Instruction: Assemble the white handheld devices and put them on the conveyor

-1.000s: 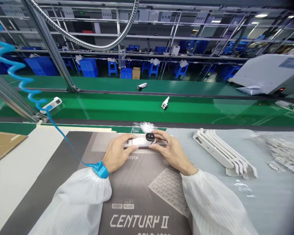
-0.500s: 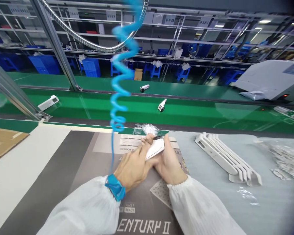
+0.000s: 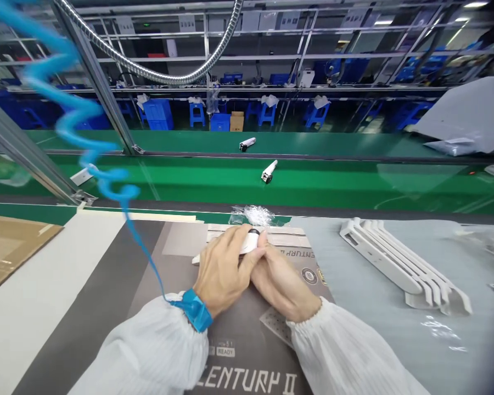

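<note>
A white plastic part [image 3: 249,243] with a black end is held between both hands above a grey printed cardboard sheet [image 3: 164,285]. My left hand [image 3: 224,269] wraps over the part from above, and a pale tip sticks out to the left of its fingers. A blue wrist strap [image 3: 194,310] with a coiled blue cord [image 3: 82,118] sits on that wrist. My right hand [image 3: 282,280] closes on the part's right end, its fingers touching the left thumb. Most of the part is hidden under the fingers.
Several long white plastic pieces [image 3: 389,263] lie side by side on the right. Clear plastic scraps [image 3: 258,215] rest at the table's far edge. Beyond it, a green conveyor [image 3: 214,184] carries a white part with a black wheel [image 3: 269,171]. Brown cardboard [image 3: 12,247] lies at left.
The white part has turned lower and flatter, and my left hand now covers more of it. The coiled blue cord has swung to the left. The camera view has shifted slightly.
</note>
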Available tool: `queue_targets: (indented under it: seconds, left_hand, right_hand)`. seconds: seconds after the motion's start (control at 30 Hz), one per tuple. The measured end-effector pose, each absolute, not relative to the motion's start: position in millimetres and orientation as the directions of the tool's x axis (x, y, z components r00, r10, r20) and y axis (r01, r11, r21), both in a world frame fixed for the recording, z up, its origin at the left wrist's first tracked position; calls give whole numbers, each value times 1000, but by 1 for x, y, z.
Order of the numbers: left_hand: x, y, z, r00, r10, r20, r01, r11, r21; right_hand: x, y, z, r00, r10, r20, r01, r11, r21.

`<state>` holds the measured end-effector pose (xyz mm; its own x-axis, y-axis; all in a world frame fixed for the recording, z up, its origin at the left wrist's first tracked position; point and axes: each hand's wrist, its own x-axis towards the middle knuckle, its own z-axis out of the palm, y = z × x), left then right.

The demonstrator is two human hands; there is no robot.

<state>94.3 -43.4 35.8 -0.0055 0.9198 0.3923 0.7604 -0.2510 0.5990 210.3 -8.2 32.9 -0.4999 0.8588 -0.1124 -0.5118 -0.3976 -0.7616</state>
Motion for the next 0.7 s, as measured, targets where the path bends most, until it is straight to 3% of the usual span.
queue_targets:
  seconds: [0.1,0.17,0.3,0.4,0.53,0.63,0.7]
  left_hand:
    - [100,-42,37,10,885,465,750,-314,583]
    - [98,-40,40,1,900,436,723,-302,621]
    - [84,-40,45,21,993,117,570,-108,814]
    - [80,-44,47,137,976,-166,271,125,954]
    - [76,-44,49,295,924,-244,-68,275,959]
    - [51,-22,54,42,969,-245,-56,247,967]
    - [23,5,59,-212,955,-209,92,232,968]
  right_hand:
    - [205,-12,32,-455,871,-188,-573,-447,-686]
    - [207,-9,33,-440,871,-219,-582,-462,-669]
    - [221,6,33,-327,901,-285,-534,-424,-732]
    - [232,17,30,-273,902,-336,-494,-431,-755]
    - [233,19,26,-294,908,-297,-456,-407,-791]
    - [230,18,23,-280,917,-282,-433,-383,-816]
    - [228,18,20,-262,920,-291,-428,-381,-820]
